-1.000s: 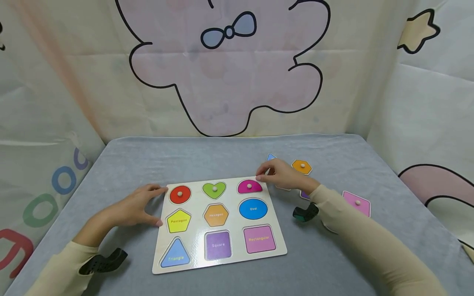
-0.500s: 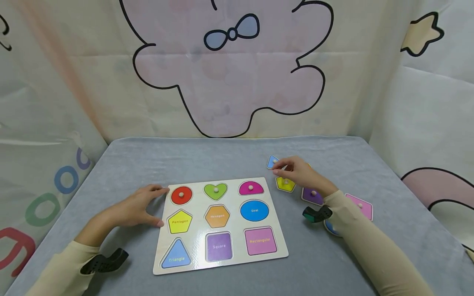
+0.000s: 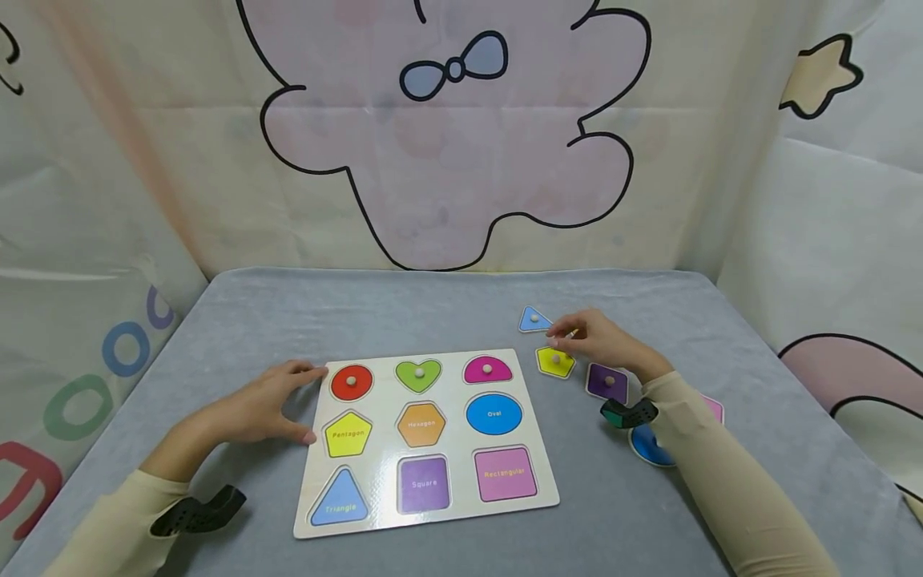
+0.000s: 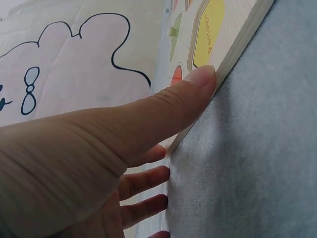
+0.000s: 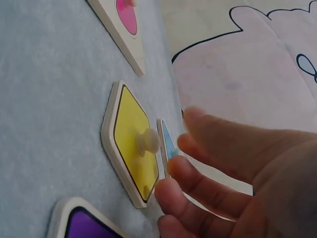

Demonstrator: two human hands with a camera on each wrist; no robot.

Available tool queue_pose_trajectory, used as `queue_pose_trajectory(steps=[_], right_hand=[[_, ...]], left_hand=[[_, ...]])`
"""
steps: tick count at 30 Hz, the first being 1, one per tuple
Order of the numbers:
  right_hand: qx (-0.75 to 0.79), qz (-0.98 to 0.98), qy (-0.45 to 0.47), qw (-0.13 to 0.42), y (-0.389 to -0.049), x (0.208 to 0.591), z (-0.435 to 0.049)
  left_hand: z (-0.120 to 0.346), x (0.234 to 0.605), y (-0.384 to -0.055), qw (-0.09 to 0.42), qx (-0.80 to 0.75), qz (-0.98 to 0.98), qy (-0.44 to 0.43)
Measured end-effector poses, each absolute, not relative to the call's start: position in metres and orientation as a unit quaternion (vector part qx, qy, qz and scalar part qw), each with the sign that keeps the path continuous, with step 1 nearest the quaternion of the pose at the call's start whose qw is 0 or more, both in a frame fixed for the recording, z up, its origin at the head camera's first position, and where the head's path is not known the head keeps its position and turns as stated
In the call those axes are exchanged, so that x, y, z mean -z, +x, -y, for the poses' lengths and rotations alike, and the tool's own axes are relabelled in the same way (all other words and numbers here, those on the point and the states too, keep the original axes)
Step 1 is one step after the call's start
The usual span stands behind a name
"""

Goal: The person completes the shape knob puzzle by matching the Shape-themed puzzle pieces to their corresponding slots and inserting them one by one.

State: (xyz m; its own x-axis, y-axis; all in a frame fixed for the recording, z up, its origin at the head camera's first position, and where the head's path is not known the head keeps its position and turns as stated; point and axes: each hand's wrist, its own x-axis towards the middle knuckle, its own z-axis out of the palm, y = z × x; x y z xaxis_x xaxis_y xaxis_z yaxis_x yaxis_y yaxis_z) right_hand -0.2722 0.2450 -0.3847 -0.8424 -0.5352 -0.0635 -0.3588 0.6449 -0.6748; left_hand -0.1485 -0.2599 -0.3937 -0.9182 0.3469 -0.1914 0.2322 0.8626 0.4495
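A white wooden shape board (image 3: 461, 517) lies flat on the grey cloth, with a red circle (image 3: 352, 393), green heart (image 3: 414, 389) and magenta half circle (image 3: 476, 373) seated in its top row. My left hand (image 3: 248, 409) touches the board's left edge, thumb (image 4: 200, 77) beside the yellow pentagon slot and fingers spread near the far corner. My right hand (image 3: 609, 344) hovers above loose knobbed pieces, its fingers loosely curved. Closest to its fingertips are a yellow pentagon piece (image 5: 130, 134) and a blue triangle piece (image 3: 530, 324). Nothing shows between thumb and forefinger in the right wrist view.
Nearer to me under the right forearm lie a purple square piece (image 3: 598, 385), a blue oval piece (image 3: 647, 449) and a partly covered pink rectangle piece (image 3: 715, 407). Printed curtains (image 3: 187, 184) stand around the cloth-covered table (image 3: 360, 308).
My right hand has moved right, from the board's far right corner to over the loose pieces, uncovering the triangle and pentagon; the orange hexagon piece is now hidden. My left hand stays put.
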Motion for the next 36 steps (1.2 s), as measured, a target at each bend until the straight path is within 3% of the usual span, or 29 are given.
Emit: queue_pose_trajectory(steps=[7,36], right_hand=[[0.318,-0.892,-0.285,0.148,-0.2726,0.3900,-0.2501],[0.318,-0.899,-0.253,0.164,-0.2688,0.3910,-0.2484]], left_hand=[[0.2609,0.3952,-0.1470,0.135,-0.216,-0.956,0.148],[0.2603,0.3937,-0.1470,0.125,-0.215,-0.955,0.160]])
